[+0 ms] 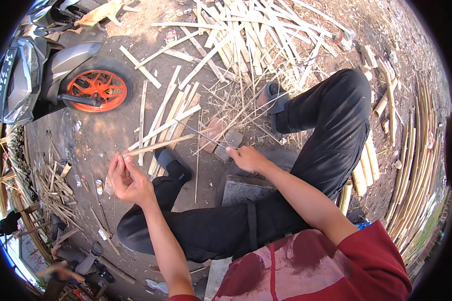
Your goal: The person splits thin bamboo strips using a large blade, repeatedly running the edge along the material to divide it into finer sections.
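My left hand point(130, 178) is closed in a pinch, thumb and fingers gripping the near end of a narrow bamboo strip point(160, 145). That strip slants up and to the right in front of my lower leg. My right hand point(248, 159) is wrapped round the handle of a thin-bladed knife point(201, 134); the fist hides the handle. The slim dark blade points up and left, and the strip's far end crosses close to it. Whether the two touch I cannot tell. Several split bamboo pieces point(173, 113) lie on the ground just beyond the strip.
A large heap of bamboo strips point(251, 35) and curly shavings point(236, 100) covers the ground ahead. A motorcycle point(60, 75) stands at left, near a cat point(100, 14). Long bamboo poles point(417, 155) lie at right. Another person point(65, 271) is at lower left.
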Available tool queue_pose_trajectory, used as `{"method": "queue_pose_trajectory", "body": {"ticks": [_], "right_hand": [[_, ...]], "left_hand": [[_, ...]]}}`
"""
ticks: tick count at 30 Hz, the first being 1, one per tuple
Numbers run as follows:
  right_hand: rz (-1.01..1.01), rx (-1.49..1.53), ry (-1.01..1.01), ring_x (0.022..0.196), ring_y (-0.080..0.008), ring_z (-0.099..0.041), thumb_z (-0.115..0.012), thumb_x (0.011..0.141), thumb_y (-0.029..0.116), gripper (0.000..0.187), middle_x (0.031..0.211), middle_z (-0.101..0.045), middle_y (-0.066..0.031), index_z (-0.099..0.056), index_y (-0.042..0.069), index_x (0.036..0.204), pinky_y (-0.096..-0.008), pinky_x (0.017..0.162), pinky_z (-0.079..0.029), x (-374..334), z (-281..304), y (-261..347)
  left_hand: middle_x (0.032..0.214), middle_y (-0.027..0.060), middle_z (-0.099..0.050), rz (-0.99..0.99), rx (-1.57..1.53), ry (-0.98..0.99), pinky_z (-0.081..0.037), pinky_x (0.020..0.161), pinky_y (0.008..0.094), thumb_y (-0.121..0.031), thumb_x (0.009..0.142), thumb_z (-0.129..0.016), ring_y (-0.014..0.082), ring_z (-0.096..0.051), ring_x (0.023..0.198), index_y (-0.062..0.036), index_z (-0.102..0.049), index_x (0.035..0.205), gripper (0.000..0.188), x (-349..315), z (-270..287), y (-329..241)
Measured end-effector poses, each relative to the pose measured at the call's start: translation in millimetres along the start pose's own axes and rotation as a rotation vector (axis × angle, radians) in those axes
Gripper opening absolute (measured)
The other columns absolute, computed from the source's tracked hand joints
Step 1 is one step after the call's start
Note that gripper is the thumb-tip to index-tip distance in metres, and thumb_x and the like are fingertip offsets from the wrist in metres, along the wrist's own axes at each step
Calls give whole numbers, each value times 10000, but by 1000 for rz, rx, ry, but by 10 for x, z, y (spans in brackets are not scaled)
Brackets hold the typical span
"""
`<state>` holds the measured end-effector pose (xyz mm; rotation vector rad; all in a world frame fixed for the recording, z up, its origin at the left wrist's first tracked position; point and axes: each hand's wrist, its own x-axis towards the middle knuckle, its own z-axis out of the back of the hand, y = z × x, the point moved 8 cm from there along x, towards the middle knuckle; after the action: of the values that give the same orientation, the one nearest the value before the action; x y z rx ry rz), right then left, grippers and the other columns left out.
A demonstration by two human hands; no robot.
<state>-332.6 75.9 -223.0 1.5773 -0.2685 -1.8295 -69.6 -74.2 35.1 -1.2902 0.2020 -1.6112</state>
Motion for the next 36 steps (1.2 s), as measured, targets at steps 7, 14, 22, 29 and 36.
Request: {"method": "queue_pose_trajectory", "body": {"ticks": [7, 14, 22, 29, 36], "right_hand": [[14, -94, -86, 724, -456, -682, -370, 1037, 600, 817, 687, -656, -283, -624, -101, 703, -523, 783, -536, 19, 88, 25], [136, -100, -59, 938, -527, -674, -388, 1017, 614, 829, 878, -670, -382, -694, -129, 814, -559, 882, -513, -13, -165, 218], [192, -115, -46, 968, -536, -654, -370, 1036, 588, 799, 899, -674, -371, -697, -100, 797, -556, 899, -512, -53, -269, 450], [-174, -61, 91, 972, -529, -656, -340, 1048, 576, 787, 911, -678, -362, -722, -86, 860, -570, 907, -512, 39, -66, 1], [168, -89, -9, 927, -518, -667, -376, 1043, 581, 752, 888, -680, -354, -730, -66, 895, -565, 851, -525, -58, -319, 533]], "left_hand": [[1189, 198, -591, 115, -91, 10, -638, 804, 305, 56, 925, -691, 235, -690, 975, 103, -630, 1038, 137, -9, -38, 77], [948, 119, -553, 435, -691, -103, -471, 729, 337, -90, 869, -556, 184, -532, 752, -48, -508, 816, 83, -19, -115, 411], [573, -1, -271, 751, -851, -207, -232, 524, 300, -266, 873, -463, 127, -258, 538, -172, -241, 636, 339, 69, -469, 481], [559, -8, -244, 856, -577, -491, -209, 490, 313, -258, 885, -456, 129, -232, 507, -164, -232, 631, 351, 139, -257, 688], [612, -11, -289, 978, -369, -686, -247, 518, 336, -289, 895, -457, 148, -269, 535, -146, -290, 716, 283, 41, -121, 948]]}}
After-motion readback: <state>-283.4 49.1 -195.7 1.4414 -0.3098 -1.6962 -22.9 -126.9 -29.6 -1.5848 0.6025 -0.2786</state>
